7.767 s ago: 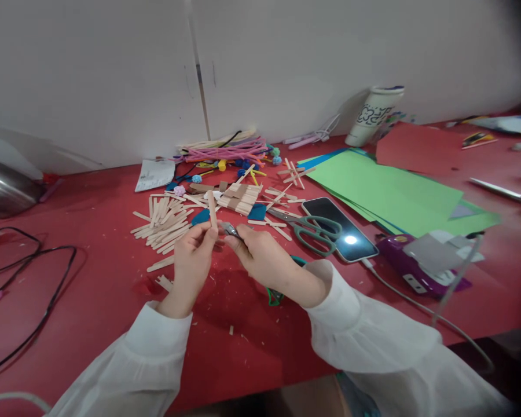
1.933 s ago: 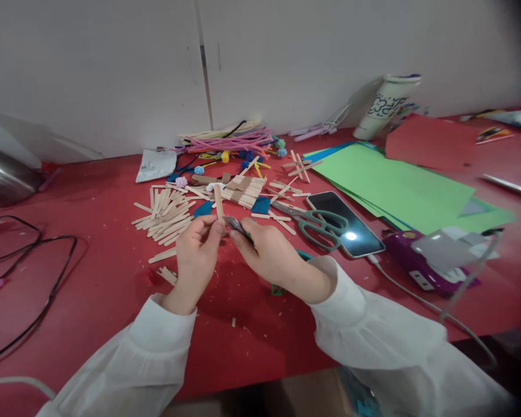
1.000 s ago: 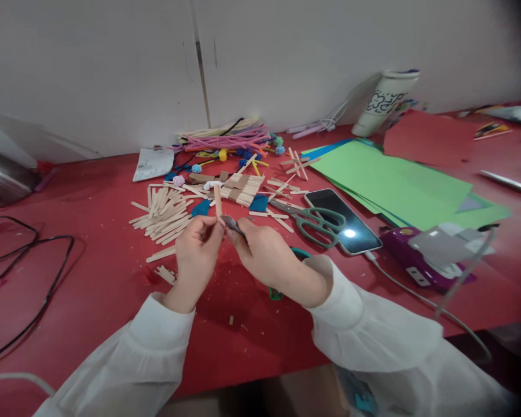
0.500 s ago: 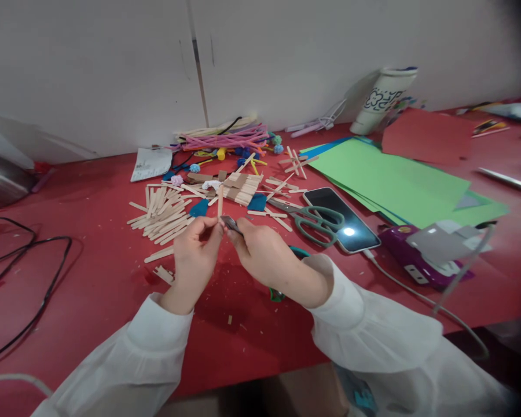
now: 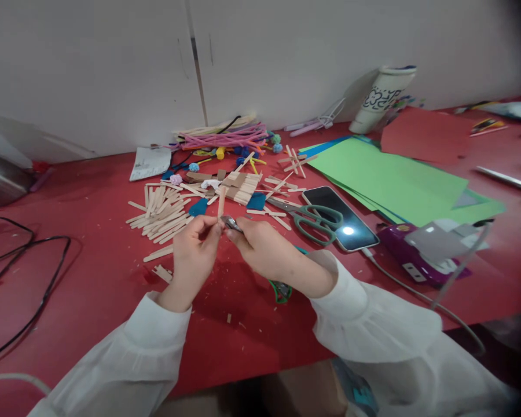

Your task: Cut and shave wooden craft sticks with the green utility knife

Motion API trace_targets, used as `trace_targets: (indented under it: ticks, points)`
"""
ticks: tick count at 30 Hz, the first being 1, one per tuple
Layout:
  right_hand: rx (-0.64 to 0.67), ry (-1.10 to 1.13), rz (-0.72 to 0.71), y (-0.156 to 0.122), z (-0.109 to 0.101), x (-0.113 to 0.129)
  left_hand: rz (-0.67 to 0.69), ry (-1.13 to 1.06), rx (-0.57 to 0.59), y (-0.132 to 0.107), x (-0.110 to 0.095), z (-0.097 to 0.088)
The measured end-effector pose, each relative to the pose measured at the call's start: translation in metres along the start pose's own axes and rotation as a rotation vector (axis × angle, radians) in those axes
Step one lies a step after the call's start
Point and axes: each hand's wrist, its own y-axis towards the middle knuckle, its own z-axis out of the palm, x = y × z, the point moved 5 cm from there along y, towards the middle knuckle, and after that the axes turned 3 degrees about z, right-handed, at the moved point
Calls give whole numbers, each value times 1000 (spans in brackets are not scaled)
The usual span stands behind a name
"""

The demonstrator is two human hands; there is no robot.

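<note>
My left hand (image 5: 196, 255) pinches the lower end of a wooden craft stick (image 5: 222, 200), which stands nearly upright from the fingertips. My right hand (image 5: 267, 249) is closed on a small shiny metal nail clipper (image 5: 231, 223). The clipper's jaw end meets the stick at the left fingertips, though the exact contact is hidden by the fingers. A loose pile of craft sticks (image 5: 162, 213) lies beyond my left hand. Behind the upright stick is a panel of joined craft sticks (image 5: 245, 186) with brown strips across it.
Green-handled scissors (image 5: 316, 224) lie partly over a phone (image 5: 356, 229) right of my hands. Farther right are green paper sheets (image 5: 391, 176) and a purple power block (image 5: 410, 255) with cables. Pink pipe cleaners (image 5: 226, 138) lie by the wall. Small wood chips dot the red table (image 5: 226, 359).
The clipper and my right hand have tilted slightly at the stick, and the stick leans a little more to the right. My left hand keeps its pinch.
</note>
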Motion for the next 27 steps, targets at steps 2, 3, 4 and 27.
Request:
trace_targets:
  ticks: [2, 3, 4, 27]
  points:
    - [31, 161, 8, 1, 2, -2, -37, -64, -3, 1, 3, 1]
    - [61, 245, 24, 2, 4, -3, -51, -95, -9, 2, 3, 1]
    - [95, 324, 48, 2, 7, -5, -60, -119, -18, 2, 3, 2]
    - [-65, -132, 40, -5, 0, 5, -125, -185, -71, 5, 5, 2]
